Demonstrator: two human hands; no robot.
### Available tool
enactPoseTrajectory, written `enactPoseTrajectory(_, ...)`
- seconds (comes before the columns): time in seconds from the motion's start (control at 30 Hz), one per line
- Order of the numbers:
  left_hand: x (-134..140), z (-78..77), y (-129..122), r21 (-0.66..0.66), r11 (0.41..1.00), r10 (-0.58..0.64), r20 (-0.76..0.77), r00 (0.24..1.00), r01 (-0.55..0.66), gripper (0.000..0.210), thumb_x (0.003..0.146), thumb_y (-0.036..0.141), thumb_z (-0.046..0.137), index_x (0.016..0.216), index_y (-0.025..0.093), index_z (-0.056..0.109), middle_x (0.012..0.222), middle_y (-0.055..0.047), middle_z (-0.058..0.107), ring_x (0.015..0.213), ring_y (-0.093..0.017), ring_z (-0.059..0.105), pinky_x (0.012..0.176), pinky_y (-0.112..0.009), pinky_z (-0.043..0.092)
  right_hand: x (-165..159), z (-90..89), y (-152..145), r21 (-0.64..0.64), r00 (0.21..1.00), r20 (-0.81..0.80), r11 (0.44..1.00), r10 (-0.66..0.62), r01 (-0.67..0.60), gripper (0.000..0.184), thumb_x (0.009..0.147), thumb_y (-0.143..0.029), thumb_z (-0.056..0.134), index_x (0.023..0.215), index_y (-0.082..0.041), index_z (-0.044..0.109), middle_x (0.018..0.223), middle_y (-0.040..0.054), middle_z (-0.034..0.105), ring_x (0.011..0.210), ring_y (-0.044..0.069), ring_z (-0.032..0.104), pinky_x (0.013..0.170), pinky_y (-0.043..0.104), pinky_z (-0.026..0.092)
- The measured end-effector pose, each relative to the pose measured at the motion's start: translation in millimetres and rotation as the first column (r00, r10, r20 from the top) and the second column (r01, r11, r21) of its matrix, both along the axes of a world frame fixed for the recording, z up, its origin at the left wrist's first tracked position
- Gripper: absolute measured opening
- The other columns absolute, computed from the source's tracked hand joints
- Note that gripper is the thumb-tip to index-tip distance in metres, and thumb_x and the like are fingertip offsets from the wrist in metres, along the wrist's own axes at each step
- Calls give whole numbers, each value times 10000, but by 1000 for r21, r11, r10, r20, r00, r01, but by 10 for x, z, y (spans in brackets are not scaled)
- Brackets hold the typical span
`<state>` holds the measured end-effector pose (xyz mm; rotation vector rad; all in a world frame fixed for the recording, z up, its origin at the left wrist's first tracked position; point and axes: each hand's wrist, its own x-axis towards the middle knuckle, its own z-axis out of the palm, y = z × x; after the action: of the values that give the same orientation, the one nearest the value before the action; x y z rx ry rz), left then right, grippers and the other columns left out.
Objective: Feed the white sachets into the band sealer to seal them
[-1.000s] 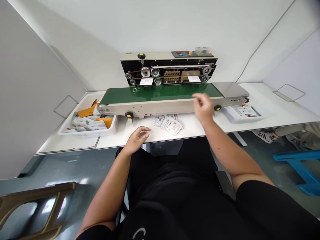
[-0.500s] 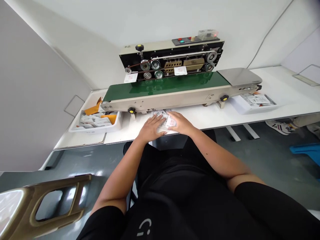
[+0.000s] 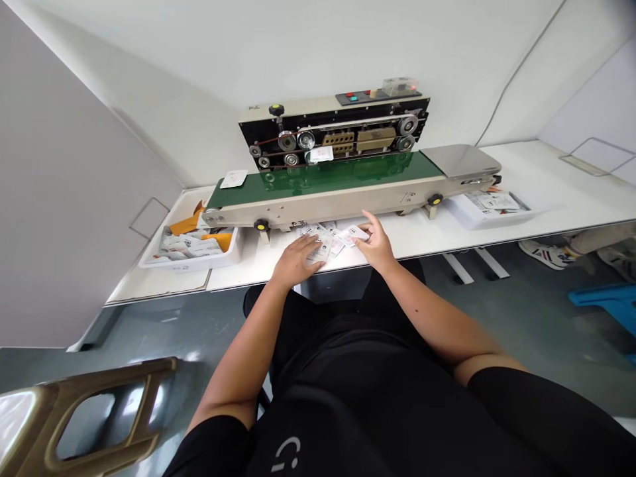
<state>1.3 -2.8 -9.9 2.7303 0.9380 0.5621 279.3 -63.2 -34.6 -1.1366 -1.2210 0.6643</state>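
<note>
My left hand [image 3: 297,261] lies flat with its fingers apart on several loose white sachets [image 3: 322,246] at the table's front edge. Just to its right, my right hand [image 3: 377,246] pinches one white sachet [image 3: 354,234] between thumb and fingers, its index finger raised. Behind both hands stands a band sealer with a green conveyor belt [image 3: 342,177]. One sachet [image 3: 320,154] is upright in its sealing band, near the rollers. Another white sachet [image 3: 233,179] rests at the belt's left end.
A white bin [image 3: 231,257] with sachets and orange packets sits under the belt's left end. Another white bin [image 3: 489,217] of sachets is under the right end. A brown chair [image 3: 54,397] and a blue stool [image 3: 603,301] stand nearby. Another person's shoe [image 3: 546,254] shows at right.
My right hand has moved slightly right, away from my left, with a sachet pinched in it. The two sachets on the sealer have travelled left, and the leading one now lies on the belt's end.
</note>
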Motion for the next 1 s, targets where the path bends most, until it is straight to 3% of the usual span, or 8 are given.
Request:
enactPoseTrajectory(0.2,-44,-22,41,23,999,-48,-26,998,49,605,940,479,737,1477,214,650,1690,-78,472,1635,-361,309,1336,-562,327,62,46,25,-24,975,-194,993,108,-114,895,833,-296,731,1632,-364,333,1211,57,706,900,195,709,791,348,638)
enactPoseTrajectory(0.37,-37,-30,46,16,999,-35,-6,999,35,625,937,483,734,1497,223,633,1695,-84,464,1629,-360,324,1338,-563,324,76,72,45,-29,963,-251,994,99,-110,877,739,-326,850,1542,-306,498,1239,71,711,1118,240,709,912,374,625)
enactPoseTrajectory(0.47,-35,-15,35,-1,1000,-22,-13,1000,22,629,937,486,726,1501,227,630,1694,-87,465,1625,-359,333,1332,-560,338,63,104,14,-55,956,-263,988,127,-146,552,757,-420,876,1254,-239,717,1217,96,751,1196,278,697,1046,445,572)
enactPoseTrajectory(0.57,-38,-1,31,-4,1000,-20,-22,1000,20,626,934,479,723,1498,222,633,1688,-99,471,1621,-366,340,1325,-571,345,53,138,-9,-35,959,-249,988,136,-149,393,777,-533,869,966,-216,732,1136,104,772,1175,282,708,1079,460,540)
enactPoseTrajectory(0.67,-45,-2,32,-2,1000,-25,-10,1000,25,634,938,503,715,1498,216,631,1690,-110,467,1624,-367,333,1322,-583,342,25,167,-28,-29,938,-345,998,34,-47,552,738,-680,853,991,-248,621,971,46,751,956,233,736,871,401,608)
enactPoseTrajectory(0.73,-49,-10,35,0,1000,-27,1,1000,27,635,944,519,708,1495,214,631,1688,-113,469,1625,-364,333,1323,-583,342,0,208,-63,-35,904,-427,999,-31,18,626,744,-745,815,1059,-283,533,912,-2,710,797,188,703,680,325,591)
enactPoseTrajectory(0.87,-48,-26,40,-4,1000,-28,34,999,28,618,932,504,724,1482,232,643,1675,-104,490,1614,-360,357,1328,-579,335,91,478,-161,-79,878,-477,997,-45,8,549,857,-736,721,1062,-315,435,784,-59,620,532,132,555,432,235,422)
enactPoseTrajectory(1.0,-42,-24,42,-11,1000,-19,38,999,19,629,933,512,720,1491,233,635,1679,-101,486,1615,-360,356,1330,-572,334,588,1082,-79,-177,850,-513,984,-122,34,416,886,-550,749,986,-291,440,670,-85,546,415,91,421,383,190,285)
